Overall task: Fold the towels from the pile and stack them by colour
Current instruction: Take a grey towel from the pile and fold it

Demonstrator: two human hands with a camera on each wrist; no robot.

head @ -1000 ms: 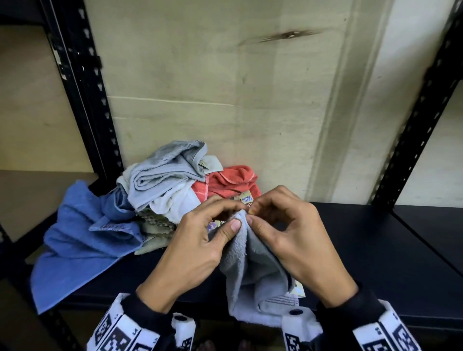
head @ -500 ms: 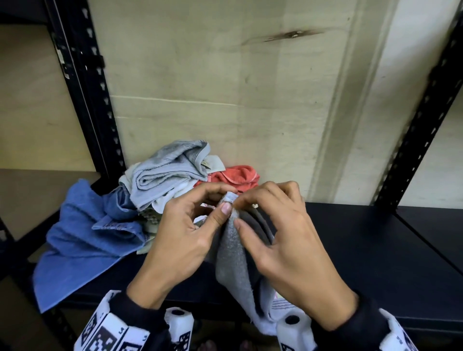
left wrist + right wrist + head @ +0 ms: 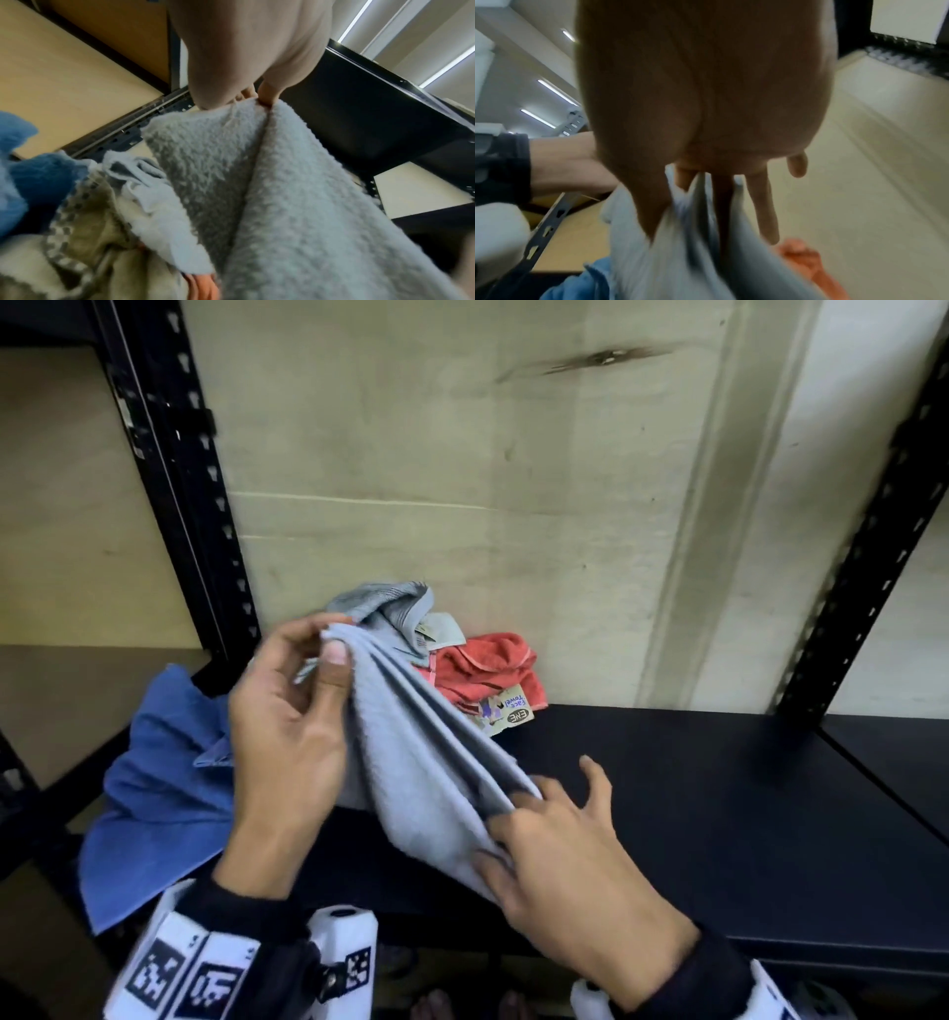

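Stretching a grey towel (image 3: 416,762) between both hands over the black shelf (image 3: 719,814).

Blue towel (image 3: 154,793) droops off the shelf's left edge; left hand (image 3: 287,726) pinches the grey towel's upper corner, right hand (image 3: 560,860) pinches its lower edge; the pile (image 3: 390,613) and red towel (image 3: 488,670) sit behind.

In front of me is a black shelf (image 3: 719,788). On its left end lies the pile (image 3: 411,629): a blue towel (image 3: 154,788) hanging over the edge, grey towels, a red towel (image 3: 488,670) against the wall.
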